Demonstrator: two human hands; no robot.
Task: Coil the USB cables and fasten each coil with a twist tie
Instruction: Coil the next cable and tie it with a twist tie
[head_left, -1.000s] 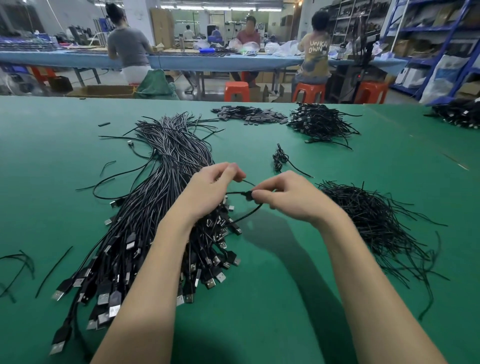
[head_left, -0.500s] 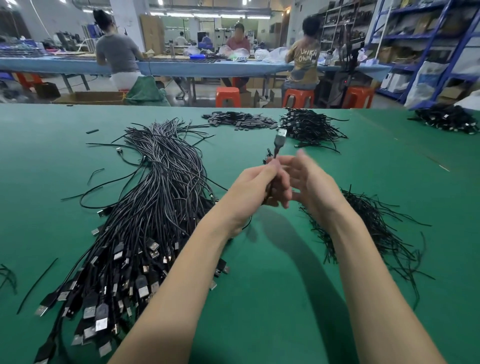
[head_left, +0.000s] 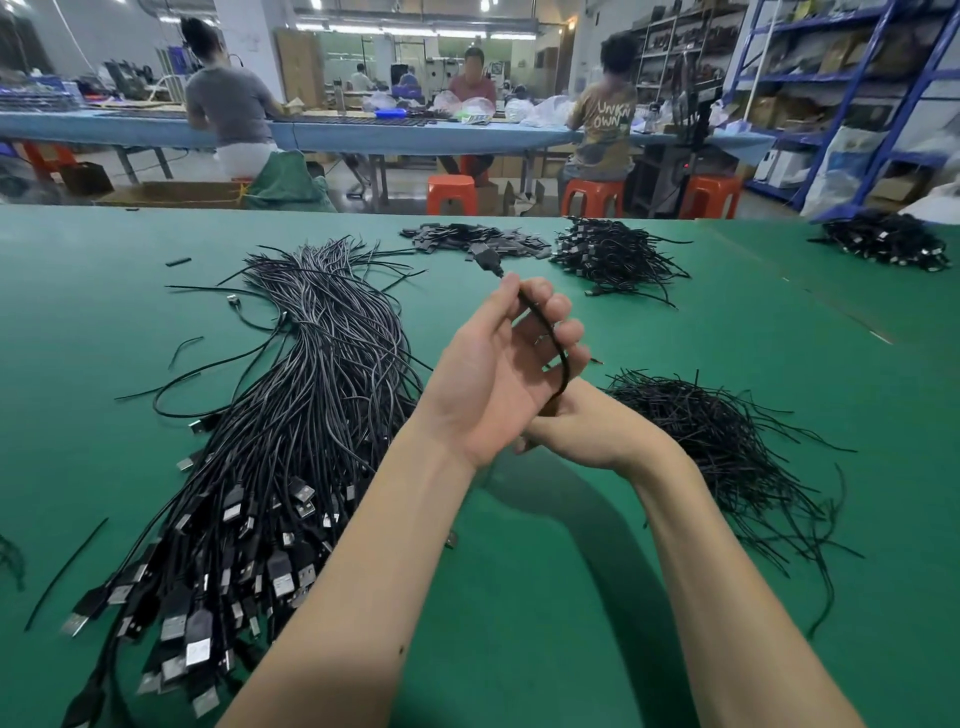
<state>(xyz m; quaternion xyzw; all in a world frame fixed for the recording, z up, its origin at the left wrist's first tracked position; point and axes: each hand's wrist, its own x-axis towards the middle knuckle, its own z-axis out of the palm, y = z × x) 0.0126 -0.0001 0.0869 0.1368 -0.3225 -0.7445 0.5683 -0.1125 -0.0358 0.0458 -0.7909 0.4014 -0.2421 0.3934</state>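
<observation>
Item in work: one USB cable (head_left: 545, 332), wound over the curled fingers of our left hand (head_left: 493, 374), plug end (head_left: 485, 257) standing free just beyond the fingertips. Our right hand (head_left: 587, 426), tucked under the left, appears to pinch the cable's lower run; its fingers are mostly hidden. Loose cable bundle (head_left: 291, 415) left of the hands; twist ties (head_left: 727, 441) right, on the table (head_left: 571, 571). Risk, as we judge it: slackened fingers let the coil spring open.

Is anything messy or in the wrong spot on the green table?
A few stray black twist ties lie alone near the left edge of the table, far from the twist tie pile on the right. Nothing looks broken or spilled.
</observation>
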